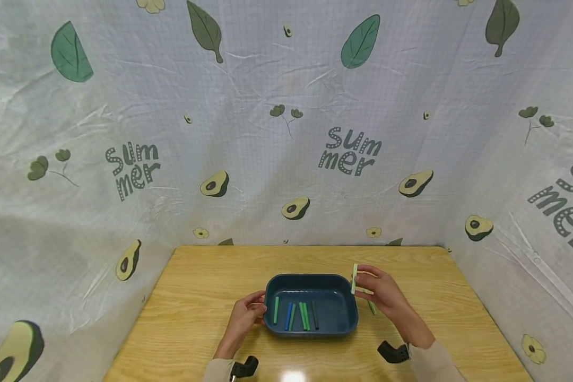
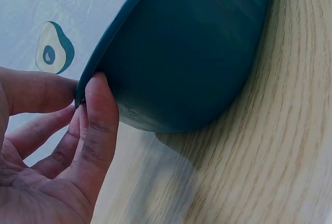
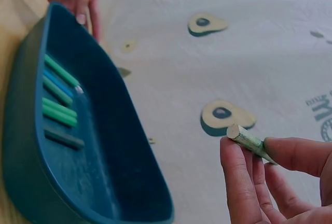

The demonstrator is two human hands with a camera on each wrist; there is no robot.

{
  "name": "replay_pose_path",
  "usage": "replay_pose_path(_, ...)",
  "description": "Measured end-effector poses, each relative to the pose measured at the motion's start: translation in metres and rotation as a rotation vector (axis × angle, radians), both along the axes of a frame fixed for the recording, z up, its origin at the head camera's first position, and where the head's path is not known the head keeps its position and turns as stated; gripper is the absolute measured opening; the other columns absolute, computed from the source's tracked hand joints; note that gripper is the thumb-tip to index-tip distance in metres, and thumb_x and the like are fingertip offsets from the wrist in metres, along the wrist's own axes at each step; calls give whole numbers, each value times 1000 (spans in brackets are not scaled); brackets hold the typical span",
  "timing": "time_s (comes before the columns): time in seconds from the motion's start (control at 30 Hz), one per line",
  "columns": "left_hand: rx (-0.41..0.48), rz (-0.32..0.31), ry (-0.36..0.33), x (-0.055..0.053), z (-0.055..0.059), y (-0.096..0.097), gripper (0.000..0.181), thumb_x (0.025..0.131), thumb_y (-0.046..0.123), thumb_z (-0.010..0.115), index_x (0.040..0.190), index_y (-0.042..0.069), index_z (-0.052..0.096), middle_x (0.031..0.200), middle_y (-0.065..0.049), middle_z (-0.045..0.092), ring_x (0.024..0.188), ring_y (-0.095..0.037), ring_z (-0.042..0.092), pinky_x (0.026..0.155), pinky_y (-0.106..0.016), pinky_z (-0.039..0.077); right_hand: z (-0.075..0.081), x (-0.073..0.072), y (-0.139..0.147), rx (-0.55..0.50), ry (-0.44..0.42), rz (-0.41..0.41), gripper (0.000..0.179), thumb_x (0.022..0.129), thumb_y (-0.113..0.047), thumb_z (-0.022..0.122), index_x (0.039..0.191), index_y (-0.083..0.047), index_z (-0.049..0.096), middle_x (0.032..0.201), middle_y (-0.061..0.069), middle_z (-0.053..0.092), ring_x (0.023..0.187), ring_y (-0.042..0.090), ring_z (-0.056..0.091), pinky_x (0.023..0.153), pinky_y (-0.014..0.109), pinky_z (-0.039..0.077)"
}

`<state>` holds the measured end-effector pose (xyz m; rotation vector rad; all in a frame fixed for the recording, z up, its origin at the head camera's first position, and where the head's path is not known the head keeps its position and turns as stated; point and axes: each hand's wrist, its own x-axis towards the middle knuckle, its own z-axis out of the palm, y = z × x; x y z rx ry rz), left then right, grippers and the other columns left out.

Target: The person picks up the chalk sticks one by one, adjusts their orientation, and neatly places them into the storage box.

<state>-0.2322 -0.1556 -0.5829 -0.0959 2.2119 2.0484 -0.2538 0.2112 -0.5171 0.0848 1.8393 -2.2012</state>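
Observation:
A dark teal tray (image 1: 334,310) with rounded corners rests on the wooden table. My left hand (image 1: 242,317) pinches its left rim; in the left wrist view the thumb and fingers (image 2: 98,123) lie on either side of that rim. My right hand (image 1: 384,292), just off the tray's right end, pinches a pale green stick (image 1: 354,279) between thumb and fingers. The right wrist view shows this stick's flat, whitish end (image 3: 234,132). Inside the tray, toward its left, lie several green sticks (image 1: 276,310), a blue stick (image 1: 288,317) and a dark stick (image 1: 314,315).
Under my right hand, a green stick (image 1: 372,307) lies on the table (image 1: 210,270), right of the tray. A white sheet (image 1: 258,148) printed with avocados, leaves and lettering hangs behind the table and along both sides.

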Motion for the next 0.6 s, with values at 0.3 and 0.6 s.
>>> replay_pose_path(0.3, 10, -4, -8, -2, -2, 0, 45, 91, -3, 59, 135, -7, 53, 117, -25, 54, 86, -16, 60, 65, -35, 58, -2, 0, -19, 39, 4, 68, 38, 94, -15, 63, 129, -6, 51, 93, -7, 64, 91, 10, 62, 90, 39, 57)
replay_pose_path(0.6, 4, -5, -13, -2, -2, -2, 44, 90, -3, 59, 134, -5, 54, 117, -24, 55, 86, -15, 60, 66, -33, 58, -11, -1, -39, 78, -17, 124, 42, 93, -14, 64, 129, 1, 49, 99, 1, 62, 92, 16, 65, 89, 44, 57)
